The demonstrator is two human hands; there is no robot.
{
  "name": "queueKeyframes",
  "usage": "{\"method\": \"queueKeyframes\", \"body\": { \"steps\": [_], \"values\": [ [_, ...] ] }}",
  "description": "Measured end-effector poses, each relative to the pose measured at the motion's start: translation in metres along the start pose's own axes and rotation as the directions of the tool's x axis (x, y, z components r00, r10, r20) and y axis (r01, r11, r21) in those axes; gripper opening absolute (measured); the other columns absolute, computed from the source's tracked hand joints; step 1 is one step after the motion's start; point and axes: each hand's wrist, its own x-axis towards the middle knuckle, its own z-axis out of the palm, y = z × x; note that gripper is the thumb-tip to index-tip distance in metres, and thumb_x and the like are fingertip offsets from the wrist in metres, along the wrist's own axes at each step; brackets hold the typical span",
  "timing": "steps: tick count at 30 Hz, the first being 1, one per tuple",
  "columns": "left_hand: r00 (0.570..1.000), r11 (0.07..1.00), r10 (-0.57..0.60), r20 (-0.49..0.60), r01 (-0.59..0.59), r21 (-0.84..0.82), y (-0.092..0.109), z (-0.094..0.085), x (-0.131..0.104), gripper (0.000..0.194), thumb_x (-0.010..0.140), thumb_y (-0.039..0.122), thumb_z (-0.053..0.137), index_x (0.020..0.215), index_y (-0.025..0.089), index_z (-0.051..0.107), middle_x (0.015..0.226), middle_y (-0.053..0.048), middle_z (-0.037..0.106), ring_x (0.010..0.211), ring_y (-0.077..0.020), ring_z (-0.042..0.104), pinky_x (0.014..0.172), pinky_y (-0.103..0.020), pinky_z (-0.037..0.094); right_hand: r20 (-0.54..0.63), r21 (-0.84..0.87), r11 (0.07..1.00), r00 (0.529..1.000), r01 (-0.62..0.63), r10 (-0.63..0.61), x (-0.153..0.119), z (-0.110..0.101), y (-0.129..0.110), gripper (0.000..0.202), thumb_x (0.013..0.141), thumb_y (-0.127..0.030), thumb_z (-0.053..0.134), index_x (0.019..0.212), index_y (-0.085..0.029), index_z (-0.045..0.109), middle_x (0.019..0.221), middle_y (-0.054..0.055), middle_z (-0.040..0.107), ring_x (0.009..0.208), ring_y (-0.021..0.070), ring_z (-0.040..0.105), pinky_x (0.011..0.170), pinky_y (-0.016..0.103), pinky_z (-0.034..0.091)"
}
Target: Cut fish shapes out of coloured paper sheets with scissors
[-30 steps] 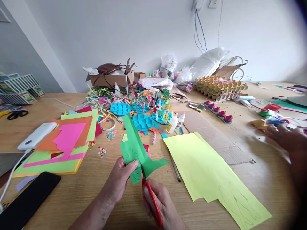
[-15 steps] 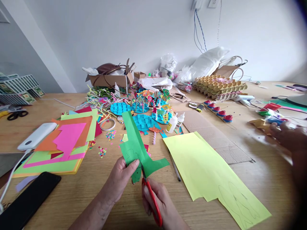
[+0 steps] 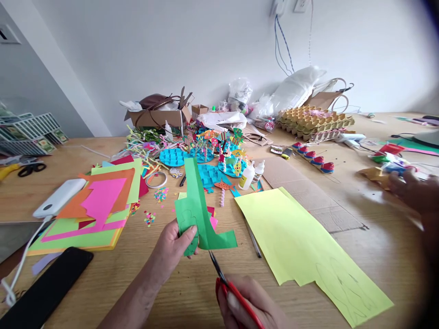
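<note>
A green paper sheet (image 3: 197,196) with pencil lines and a partly cut outline is pinched between the thumb and fingers of my left hand (image 3: 176,242). My right hand (image 3: 247,297) is wrapped round the handles of red-handled scissors (image 3: 236,292). Their dark blades point up and left, just below the green paper and apart from it, parted only slightly at most. To the right lies a yellow-green sheet (image 3: 295,233) with pencilled shapes, over a pen (image 3: 253,237) and near a flat piece of cardboard (image 3: 308,196).
Stacked coloured papers (image 3: 103,201), a white power bank (image 3: 60,198) and a black phone (image 3: 51,288) lie left. Blue bases with decorations (image 3: 211,176), glue bottles (image 3: 247,176) and egg trays (image 3: 312,122) stand farther back. Another person's hand (image 3: 411,187) is at right.
The scissors have come out of the green paper as my right hand moved down and right. The green paper has turned slightly upright in my left hand. The view has shifted a little.
</note>
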Motion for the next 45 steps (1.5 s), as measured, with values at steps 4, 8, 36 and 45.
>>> {"method": "queueKeyframes", "body": {
  "steps": [4, 8, 36, 45],
  "values": [
    [1.0, 0.998, -0.016, 0.021, 0.017, -0.053, 0.002, 0.001, -0.003, 0.021, 0.072, 0.034, 0.058, 0.066, 0.014, 0.058, 0.051, 0.001, 0.059, 0.045, -0.0121, 0.052, 0.043, -0.021, 0.04, 0.058, -0.163, 0.986, 0.998, 0.035, -0.026, 0.011, -0.004, -0.009, 0.046, 0.083, -0.06, 0.035, 0.061, -0.02, 0.04, 0.051, -0.003, 0.043, 0.047, 0.0098, 0.039, 0.045, 0.02, 0.03],
    [1.0, 0.995, -0.016, 0.023, 0.018, -0.102, 0.002, -0.002, -0.005, 0.021, 0.072, 0.034, 0.059, 0.065, 0.015, 0.059, 0.054, 0.0, 0.062, 0.051, -0.0133, 0.053, 0.048, -0.022, 0.042, 0.057, -0.194, 0.98, 0.998, 0.041, -0.031, 0.022, -0.004, -0.003, 0.043, 0.086, -0.054, 0.034, 0.061, -0.019, 0.041, 0.05, -0.004, 0.044, 0.046, 0.009, 0.042, 0.045, 0.019, 0.032],
    [0.994, 0.949, -0.106, 0.014, 0.105, -0.296, -0.005, 0.013, -0.004, 0.015, 0.069, 0.03, 0.061, 0.066, 0.015, 0.058, 0.053, 0.003, 0.058, 0.048, -0.0116, 0.05, 0.043, -0.022, 0.042, -0.051, -0.031, 0.998, 0.997, 0.062, -0.064, 0.031, 0.006, 0.004, 0.048, 0.076, -0.065, 0.04, 0.061, -0.019, 0.039, 0.044, -0.007, 0.037, 0.039, 0.0069, 0.036, 0.038, 0.018, 0.027],
    [0.997, 0.943, -0.081, -0.017, 0.071, -0.325, -0.007, 0.021, -0.006, 0.016, 0.073, 0.03, 0.059, 0.068, 0.015, 0.056, 0.054, 0.004, 0.056, 0.048, -0.0097, 0.046, 0.045, -0.021, 0.039, -0.072, 0.05, 0.997, 0.996, 0.065, -0.061, 0.032, 0.008, 0.013, 0.049, 0.074, -0.067, 0.042, 0.061, -0.019, 0.038, 0.043, -0.008, 0.036, 0.038, 0.0059, 0.034, 0.038, 0.018, 0.024]
  ]
}}
